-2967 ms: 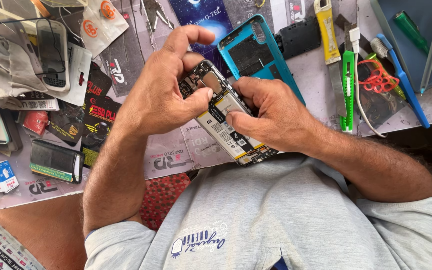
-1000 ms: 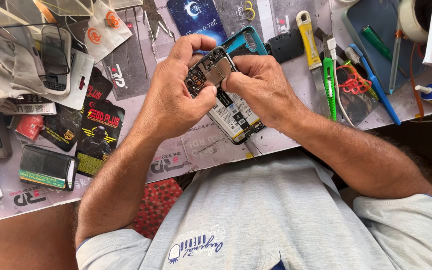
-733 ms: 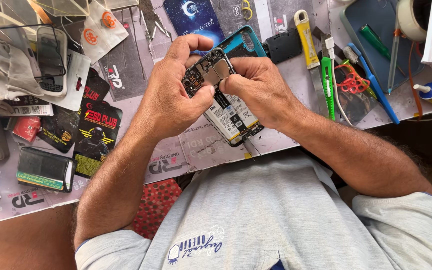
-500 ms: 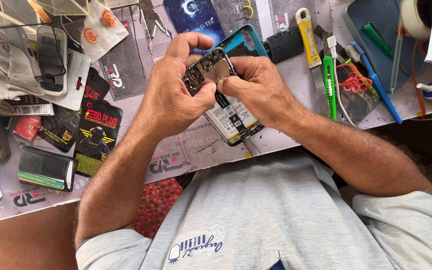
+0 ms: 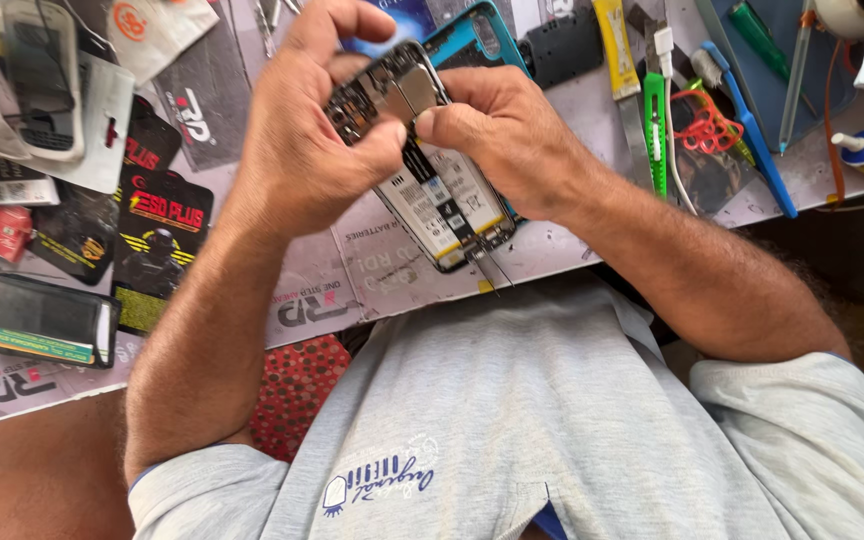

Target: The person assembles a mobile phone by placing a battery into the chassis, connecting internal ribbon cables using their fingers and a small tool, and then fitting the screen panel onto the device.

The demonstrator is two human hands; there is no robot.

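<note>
Fig.: my left hand [image 5: 302, 150] and right hand [image 5: 512, 140], both curled tight on the opened phone [image 5: 432, 180], upper centre of frame. Thumbs meet at its top w/ circuit board; tweezers [image 5: 487, 265] poke out below. Blue phone shell [image 5: 477, 40] lies just behind.

Phone frame [image 5: 472, 40] teal. Battery [image 5: 442, 200] white, black strip. Utility knives: 1 yellow [image 5: 614, 40], 1 green [image 5: 656, 130]. Toothbrush [image 5: 752, 130] blue. Shirt [image 5: 552, 420] grey. Cloth [image 5: 297, 390] red, dotted.
</note>
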